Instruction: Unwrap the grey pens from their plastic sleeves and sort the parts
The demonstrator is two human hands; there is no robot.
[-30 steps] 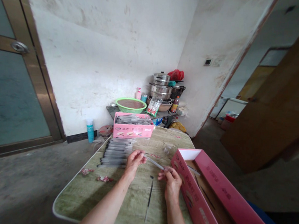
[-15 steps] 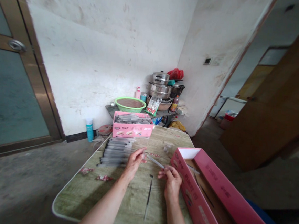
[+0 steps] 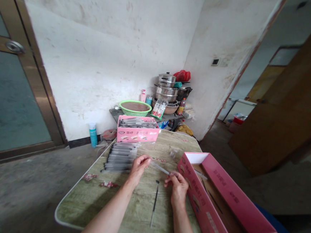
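A clear pen (image 3: 160,168) spans the gap between my two hands above the table. Its far left end is pinched in the fingertips of my left hand (image 3: 139,168), and my right hand (image 3: 178,188) grips the other end. Below the pen, a dark pen part with a black cap-like end (image 3: 154,202) lies on the table. A row of pens (image 3: 121,157) lies side by side just left of my left hand. Behind that row stands a pink box (image 3: 137,134) full of pens. Close to my right hand is a long open pink box (image 3: 204,206) with a few pens inside.
The table (image 3: 84,204) has a wood-like top and a pale rim. Crumpled clear plastic (image 3: 174,152) lies near its back. Beyond it, a low shelf holds a green basin (image 3: 134,113) of brownish water and stacked pots (image 3: 166,92). A blue spray can (image 3: 93,135) stands on the floor.
My left fingers have closed further around the pen's end. The pen stays between both hands, and the view has shifted slightly.
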